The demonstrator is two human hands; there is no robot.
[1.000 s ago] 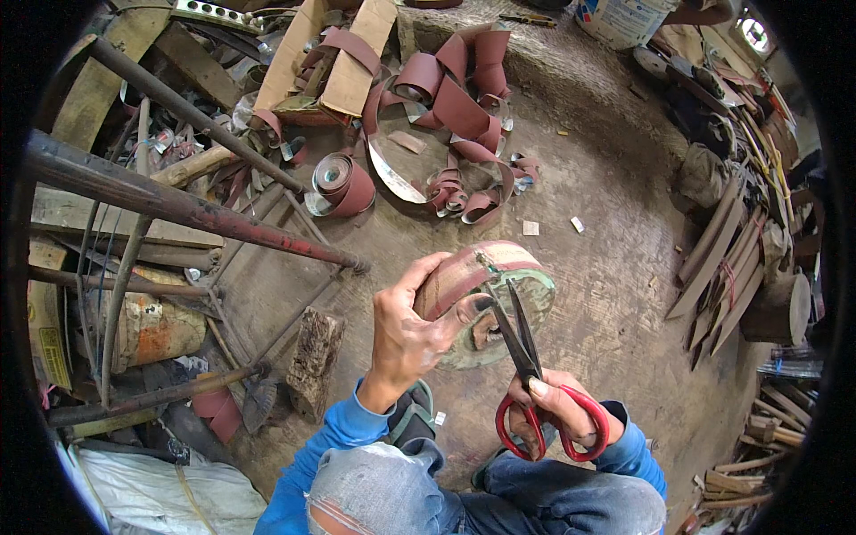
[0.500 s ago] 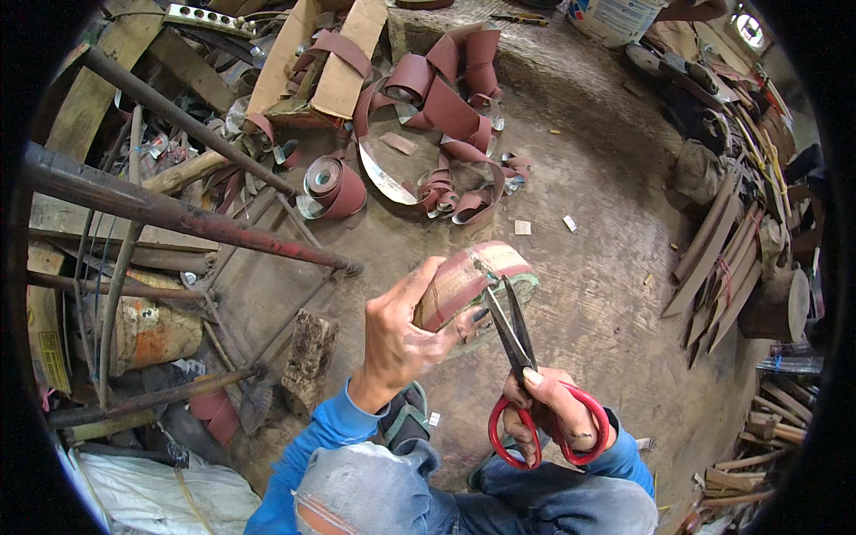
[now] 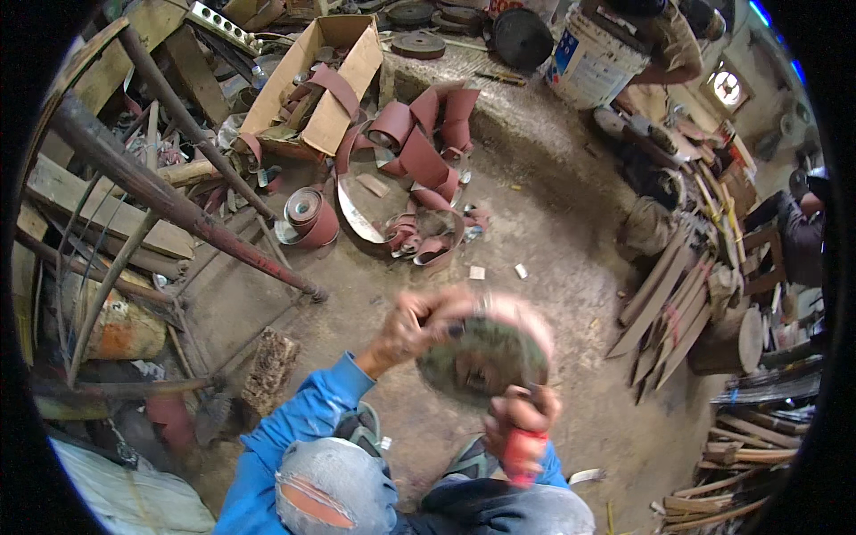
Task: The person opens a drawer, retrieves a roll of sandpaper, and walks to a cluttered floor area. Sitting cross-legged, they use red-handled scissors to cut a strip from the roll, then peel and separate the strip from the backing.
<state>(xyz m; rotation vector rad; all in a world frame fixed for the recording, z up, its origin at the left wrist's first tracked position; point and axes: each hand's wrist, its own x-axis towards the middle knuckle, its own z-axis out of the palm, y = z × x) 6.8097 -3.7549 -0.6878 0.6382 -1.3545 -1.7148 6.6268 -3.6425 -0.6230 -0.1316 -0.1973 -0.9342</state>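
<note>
My left hand (image 3: 412, 328) grips the upper left rim of a round wheel (image 3: 473, 361), which has a dark greenish face and a pale reddish band around its edge. The wheel is tilted with its flat face toward me and is smeared by motion. Closed around the red-handled scissors (image 3: 524, 453), my right hand (image 3: 526, 412) is by the wheel's lower right edge. The scissor blades are mostly hidden or blurred. I cannot tell whether the right hand touches the wheel.
Beyond the wheel lie loose reddish-brown sandpaper strips (image 3: 428, 160), a sandpaper roll (image 3: 310, 217) and a cardboard box (image 3: 343, 111). A metal pipe frame (image 3: 196, 218) stands left, beside a rough block (image 3: 270, 366). Curved wooden slats (image 3: 664, 299) lean at the right. Another person (image 3: 673, 45) is behind the white bucket (image 3: 596, 58).
The wheel has turned from edge-on to show its flat face. My right hand has swung the scissors, their blades no longer pointing plainly at the band. The view has shifted, showing more at the back.
</note>
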